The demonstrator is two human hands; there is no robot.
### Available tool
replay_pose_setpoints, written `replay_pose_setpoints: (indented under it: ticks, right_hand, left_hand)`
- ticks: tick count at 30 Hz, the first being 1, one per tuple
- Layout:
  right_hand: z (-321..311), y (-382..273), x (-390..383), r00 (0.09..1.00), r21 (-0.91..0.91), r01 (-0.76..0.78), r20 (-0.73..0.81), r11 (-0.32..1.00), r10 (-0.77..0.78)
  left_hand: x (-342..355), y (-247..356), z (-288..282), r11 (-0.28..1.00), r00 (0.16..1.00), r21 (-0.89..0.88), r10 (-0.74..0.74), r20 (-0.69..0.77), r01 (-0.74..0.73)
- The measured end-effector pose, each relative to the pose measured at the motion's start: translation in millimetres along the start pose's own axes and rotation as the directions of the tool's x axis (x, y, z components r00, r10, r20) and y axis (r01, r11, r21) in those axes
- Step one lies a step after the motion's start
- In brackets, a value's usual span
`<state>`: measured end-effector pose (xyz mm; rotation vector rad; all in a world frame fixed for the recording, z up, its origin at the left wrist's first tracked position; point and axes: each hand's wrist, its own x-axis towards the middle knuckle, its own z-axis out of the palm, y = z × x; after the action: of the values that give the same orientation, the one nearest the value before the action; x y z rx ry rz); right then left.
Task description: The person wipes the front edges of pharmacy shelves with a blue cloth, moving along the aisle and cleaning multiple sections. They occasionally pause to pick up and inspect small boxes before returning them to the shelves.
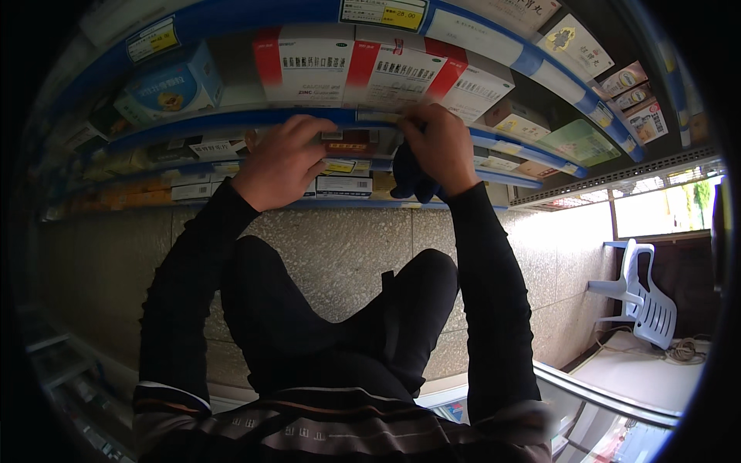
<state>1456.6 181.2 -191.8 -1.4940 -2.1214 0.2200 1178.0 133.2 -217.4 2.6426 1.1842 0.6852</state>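
Note:
My left hand (285, 160) is at the blue front edge (231, 119) of a shelf, its fingers bent, with the index fingertip against the edge strip. Whatever its fingers may grip there is too small to make out. Farther right on the same edge is my right hand (444, 147), thumb and forefinger pressed together. A dark blue cloth (413, 176) hangs bunched from its palm. Just above both hands stand red-and-white medicine boxes (309, 65) in a row. Between the hands, a lower tier holds a dark red box (351, 143).
A blue box (171, 83) stands on the shelf at left, and green (583, 143) and white cartons at right. Yellow-and-white price tags (382, 14) line the upper edge. My knees are bent over the speckled tile floor (340, 239). A pale plastic chair (652, 305) and glass counter (602, 417) are at right.

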Motion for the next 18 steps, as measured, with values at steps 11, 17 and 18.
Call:
replay_pose_setpoints:
  ticks: [11, 17, 18]
  right_hand:
    - [10.5, -26.7, -20.9, 0.999, -0.221, 0.031, 0.030, 0.975, -0.025]
    - [12.2, -91.5, -29.4, 0.984, 0.442, -0.027, 0.168, 0.897, -0.053]
    - [19.4, -97.5, -25.6, 0.977, 0.462, -0.041, 0.204, 0.886, -0.061]
  left_hand:
    - [1.0, -15.7, 2.6, 0.998, 0.997, -0.028, 0.063, -0.039, -0.065]
    - [-32.7, -34.4, -18.4, 0.947, 0.994, -0.316, -0.083, -0.072, 0.056]
    - [-40.9, -36.9, -21.6, 0.911, 0.991, -0.400, -0.123, -0.043, 0.096]
